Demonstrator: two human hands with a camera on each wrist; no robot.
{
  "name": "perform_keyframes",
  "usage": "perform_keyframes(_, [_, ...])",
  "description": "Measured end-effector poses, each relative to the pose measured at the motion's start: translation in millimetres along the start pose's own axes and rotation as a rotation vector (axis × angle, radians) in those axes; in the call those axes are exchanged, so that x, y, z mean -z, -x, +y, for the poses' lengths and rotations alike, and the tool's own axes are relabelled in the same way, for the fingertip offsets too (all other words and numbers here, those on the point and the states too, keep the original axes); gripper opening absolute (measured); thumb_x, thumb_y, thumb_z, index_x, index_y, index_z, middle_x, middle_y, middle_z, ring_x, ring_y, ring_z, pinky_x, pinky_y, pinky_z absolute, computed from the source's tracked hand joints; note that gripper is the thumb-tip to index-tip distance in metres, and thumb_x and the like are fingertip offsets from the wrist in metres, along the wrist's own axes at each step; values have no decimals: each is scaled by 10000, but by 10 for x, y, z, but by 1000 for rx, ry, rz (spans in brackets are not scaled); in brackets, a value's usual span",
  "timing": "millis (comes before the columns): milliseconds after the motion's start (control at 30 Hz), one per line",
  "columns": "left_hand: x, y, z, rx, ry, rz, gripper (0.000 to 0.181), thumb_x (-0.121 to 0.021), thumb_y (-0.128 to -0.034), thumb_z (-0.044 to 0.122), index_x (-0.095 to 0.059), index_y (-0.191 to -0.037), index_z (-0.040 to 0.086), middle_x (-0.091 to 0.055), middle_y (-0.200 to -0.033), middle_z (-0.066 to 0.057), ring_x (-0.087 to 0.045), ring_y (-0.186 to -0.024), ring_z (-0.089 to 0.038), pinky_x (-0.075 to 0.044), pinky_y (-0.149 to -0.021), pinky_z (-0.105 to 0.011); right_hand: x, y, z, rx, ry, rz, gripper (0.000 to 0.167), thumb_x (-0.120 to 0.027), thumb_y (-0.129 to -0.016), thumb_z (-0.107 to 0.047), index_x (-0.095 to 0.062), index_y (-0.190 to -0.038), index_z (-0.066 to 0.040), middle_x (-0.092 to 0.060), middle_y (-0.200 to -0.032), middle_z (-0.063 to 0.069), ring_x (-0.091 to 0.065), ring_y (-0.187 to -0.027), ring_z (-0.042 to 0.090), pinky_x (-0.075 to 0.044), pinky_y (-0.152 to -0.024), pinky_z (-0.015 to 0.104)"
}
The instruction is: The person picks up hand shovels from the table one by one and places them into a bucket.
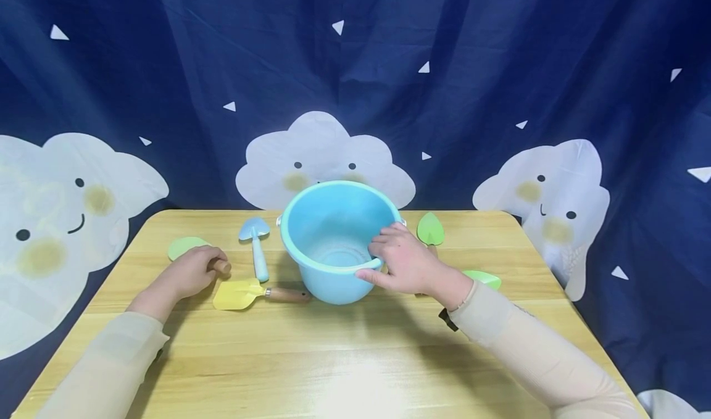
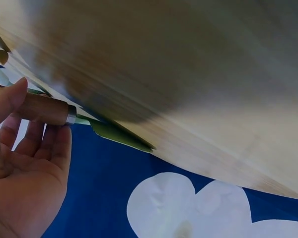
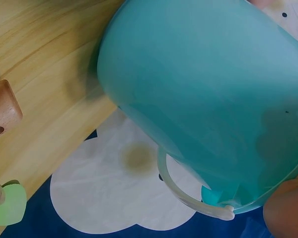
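A light blue bucket (image 1: 339,283) stands upright at the middle of the table, its inside bare. My right hand (image 1: 408,258) grips the bucket's near right rim, fingers inside and thumb outside. In the right wrist view the bucket wall (image 3: 188,84) fills much of the picture, with a white bail handle (image 3: 181,193) hanging beside it. On the left, my left hand (image 1: 189,274) holds a green garden trowel (image 1: 186,245) by its wooden handle. The left wrist view shows thumb and fingers around that handle (image 2: 47,109), the blade close to the tabletop.
Between left hand and bucket lie a yellow shovel (image 1: 239,294) with a wooden handle and a blue trowel (image 1: 258,255). Right of the bucket are a green trowel (image 1: 430,229) and another green tool (image 1: 482,278), partly behind the right arm. A dark blue curtain (image 1: 355,67) hangs behind the table.
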State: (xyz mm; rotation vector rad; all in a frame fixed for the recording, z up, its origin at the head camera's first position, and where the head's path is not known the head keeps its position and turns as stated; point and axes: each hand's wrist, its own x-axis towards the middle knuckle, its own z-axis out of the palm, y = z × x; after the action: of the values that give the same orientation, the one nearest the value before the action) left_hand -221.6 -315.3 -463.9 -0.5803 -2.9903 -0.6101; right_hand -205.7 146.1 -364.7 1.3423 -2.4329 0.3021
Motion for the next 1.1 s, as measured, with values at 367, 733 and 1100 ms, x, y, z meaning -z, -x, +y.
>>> perform_keyframes(367, [33, 23, 10, -1, 10, 11, 146, -670, -842, -43, -684, -962, 39, -676, -901, -36, -642, -947, -328, -499, -860, -531, 9, 2, -8, -3, -4, 0, 665, -278, -974, -719, -443, -644, -165, -346, -632, -89, -334, -661, 141, -336, -777, 335])
perform_keyframes(733, [117, 8, 83, 13, 39, 18, 160, -713, -889, 43, -677, -1045, 39, -680, -953, -57, -637, -954, -313, -502, -846, -521, 16, 5, -10, -1, -9, 14, 635, -268, -973, -724, -386, -645, -192, -333, -625, -90, -319, -648, 139, -329, -766, 332])
perform_keyframes(1100, [167, -19, 90, 24, 57, 37, 205, -702, -918, 105, -672, -1115, 55, -684, -1020, -80, -636, -1037, -352, -473, -905, -556, -4, -2, -1, 6, -1, 3, 627, -260, -976, -720, -396, -655, -200, -343, -630, -90, -335, -660, 142, -340, -776, 338])
